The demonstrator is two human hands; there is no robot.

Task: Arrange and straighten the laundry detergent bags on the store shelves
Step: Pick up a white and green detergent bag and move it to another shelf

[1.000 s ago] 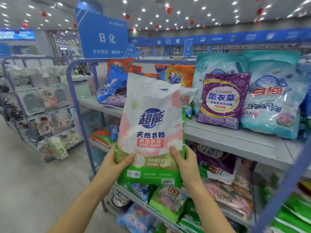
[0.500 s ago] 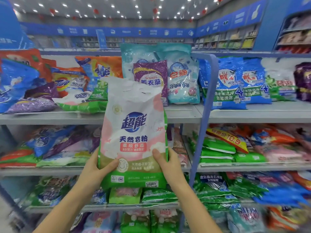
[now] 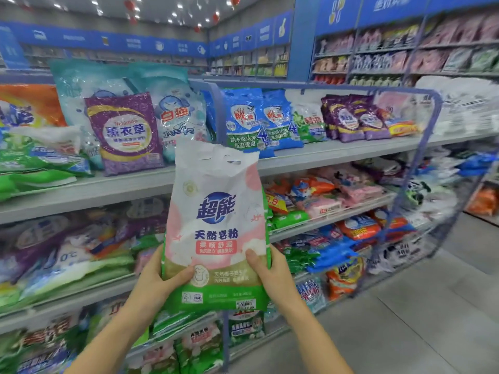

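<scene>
Store shelves [image 3: 81, 195], one bag [image 3: 216, 211], two hands [image 3: 156, 282] [image 3: 275, 276]

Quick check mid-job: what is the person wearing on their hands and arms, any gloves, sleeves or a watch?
Nothing visible. The left hand and right hand are bare, without gloves, and no ring shows on either. The left forearm and right forearm are bare down to the picture's bottom edge: no sleeve, watch or bracelet appears.

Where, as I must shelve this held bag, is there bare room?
The top shelf's front strip is bare, widest before the blue bags and small purple bags. The shelves below are crammed with piled bags.
</scene>
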